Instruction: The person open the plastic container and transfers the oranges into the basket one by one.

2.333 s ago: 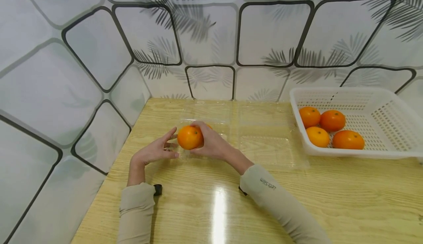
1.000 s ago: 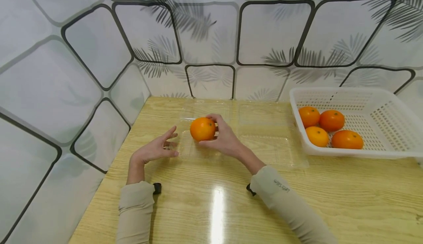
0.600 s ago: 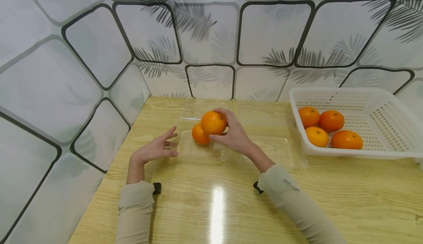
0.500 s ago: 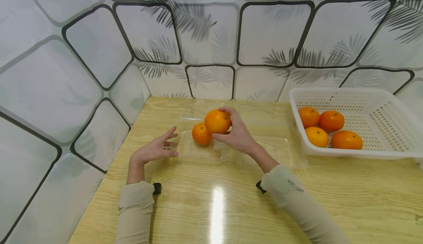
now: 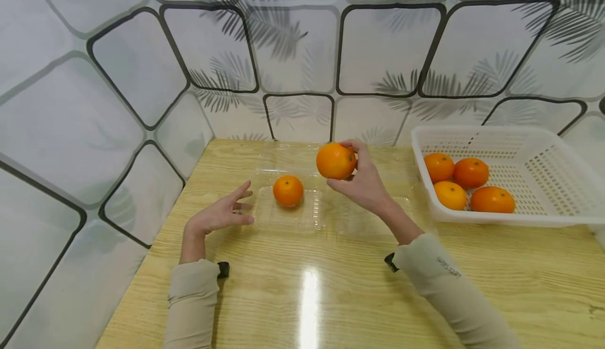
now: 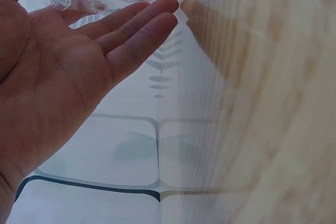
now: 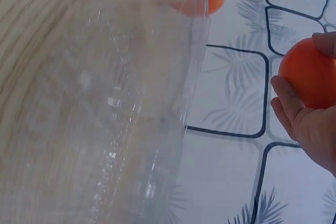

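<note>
My right hand [image 5: 366,183] grips an orange [image 5: 335,161] between thumb and fingers, above the table near the gap between two clear plastic clamshell boxes. The right wrist view shows the same fruit held clear of the right-hand box [image 7: 105,103], at that view's right edge. Another orange [image 5: 288,191] sits in the left-hand box [image 5: 309,217]. Beside that box's left side, my left hand [image 5: 219,216] rests with fingers loosely extended, holding nothing. Its palm and spread fingers fill the upper left of the left wrist view, fingertips close to the clear plastic.
A white perforated basket [image 5: 557,217] stands at the back right, with several oranges [image 5: 471,173] gathered in its left part. Patterned wall covering [image 5: 293,49] rises behind and to the left of the wooden table [image 5: 264,286].
My right hand has carried its orange right and farther back, from over the left-hand box, uncovering the orange inside. My left hand has stayed in place.
</note>
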### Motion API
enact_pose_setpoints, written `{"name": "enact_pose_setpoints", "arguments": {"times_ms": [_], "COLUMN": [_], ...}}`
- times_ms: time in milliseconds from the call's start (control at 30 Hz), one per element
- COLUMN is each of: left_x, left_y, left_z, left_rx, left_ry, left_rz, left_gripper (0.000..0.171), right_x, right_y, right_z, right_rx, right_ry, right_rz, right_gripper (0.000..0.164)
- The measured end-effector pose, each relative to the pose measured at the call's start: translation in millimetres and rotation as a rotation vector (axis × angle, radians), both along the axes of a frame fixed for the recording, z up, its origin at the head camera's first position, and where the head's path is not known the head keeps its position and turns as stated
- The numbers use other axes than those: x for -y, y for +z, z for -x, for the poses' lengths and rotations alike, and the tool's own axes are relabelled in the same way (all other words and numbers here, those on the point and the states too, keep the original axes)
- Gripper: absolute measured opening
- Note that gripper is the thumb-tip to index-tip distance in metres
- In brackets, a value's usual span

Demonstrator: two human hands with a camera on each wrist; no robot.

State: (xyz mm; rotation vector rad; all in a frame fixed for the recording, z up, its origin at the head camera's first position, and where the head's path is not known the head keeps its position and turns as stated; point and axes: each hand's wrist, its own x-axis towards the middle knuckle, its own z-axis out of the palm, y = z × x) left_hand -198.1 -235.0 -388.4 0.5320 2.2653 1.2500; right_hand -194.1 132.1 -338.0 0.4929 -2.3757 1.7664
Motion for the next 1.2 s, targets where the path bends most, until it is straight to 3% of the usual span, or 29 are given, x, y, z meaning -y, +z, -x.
{"name": "enact_pose_setpoints", "arguments": {"times_ms": [600, 1200], "left_x": [1.4, 1.6], "left_y": [-1.5, -1.7], "left_z": [-0.4, 0.8], "left_rx": [-0.011, -0.016], "left_ry": [0.001, -0.005], "left_rz": [0.013, 0.02], "left_gripper": [0.098, 0.097], "right_x": [-46.2, -103.4], "right_y": [4.6, 8.8], "right_z": [1.0, -0.6], "right_rx": [-0.06, -0.176], "right_ry": [-0.087, -0.292], "right_rz": [-0.02, -0.227], "right_gripper": [0.079, 0.079]}}
